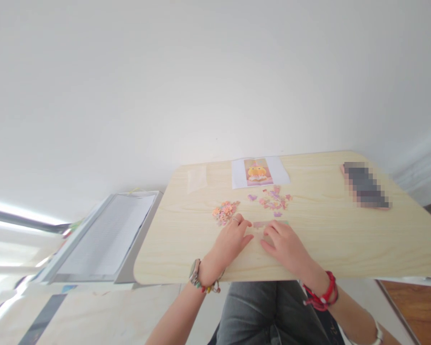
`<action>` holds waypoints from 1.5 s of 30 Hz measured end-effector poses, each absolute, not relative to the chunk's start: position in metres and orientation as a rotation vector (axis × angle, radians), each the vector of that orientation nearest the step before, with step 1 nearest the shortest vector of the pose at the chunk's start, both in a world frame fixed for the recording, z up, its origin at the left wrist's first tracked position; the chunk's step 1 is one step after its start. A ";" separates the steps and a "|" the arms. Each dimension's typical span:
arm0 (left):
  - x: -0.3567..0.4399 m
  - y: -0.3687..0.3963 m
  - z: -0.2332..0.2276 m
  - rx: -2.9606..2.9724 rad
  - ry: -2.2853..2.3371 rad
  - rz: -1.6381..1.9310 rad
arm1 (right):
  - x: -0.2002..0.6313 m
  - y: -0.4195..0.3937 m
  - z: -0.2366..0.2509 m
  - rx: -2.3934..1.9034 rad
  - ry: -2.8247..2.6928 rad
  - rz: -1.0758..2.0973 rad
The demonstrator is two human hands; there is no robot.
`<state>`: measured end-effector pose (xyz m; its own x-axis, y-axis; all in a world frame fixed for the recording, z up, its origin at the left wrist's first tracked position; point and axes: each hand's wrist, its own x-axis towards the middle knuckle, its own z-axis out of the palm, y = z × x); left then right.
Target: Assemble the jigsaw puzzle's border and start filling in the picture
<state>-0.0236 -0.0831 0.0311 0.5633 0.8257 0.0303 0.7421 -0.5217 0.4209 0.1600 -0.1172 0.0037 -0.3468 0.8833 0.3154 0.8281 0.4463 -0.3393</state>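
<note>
Now, the count:
Hands: two, left hand (232,241) and right hand (285,247), both flat on the table (345,239) at 6 o'clock.
Strip: one short joined puzzle strip (264,224), pale pink and green, lying between the fingertips at table centre.
Left hand: loose, fingers spread, tips touching the strip's left end, nothing gripped.
Right hand: fingers curled down onto the strip's right end, pressing, not lifting.
Piles: two loose puzzle piece heaps, orange-pink pile (224,211) at 11 o'clock of the hands, purple-pink pile (274,198) at 12.
Reference picture: one (258,172), at 12, far edge.
Phone: one (366,185), 2 o'clock.
</note>
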 end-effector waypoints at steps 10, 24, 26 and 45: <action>-0.027 -0.090 0.020 2.433 1.369 0.338 | 0.164 -0.107 0.007 -1.407 -2.215 0.185; -0.019 -0.062 0.030 2.487 1.419 0.412 | 0.183 -0.047 0.014 -1.378 -2.290 0.215; -0.018 -0.059 0.031 2.495 1.427 0.384 | 0.206 -0.046 0.016 -1.427 -2.205 0.245; -0.013 -0.054 0.026 2.493 1.417 0.545 | 0.232 -0.019 0.005 -1.715 -2.076 0.262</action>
<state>-0.0134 -0.0538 0.0264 0.4658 0.8602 0.2076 0.7776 -0.5099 0.3679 0.2321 -0.0193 0.0051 -0.1408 0.9682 0.2070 0.8863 0.2164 -0.4095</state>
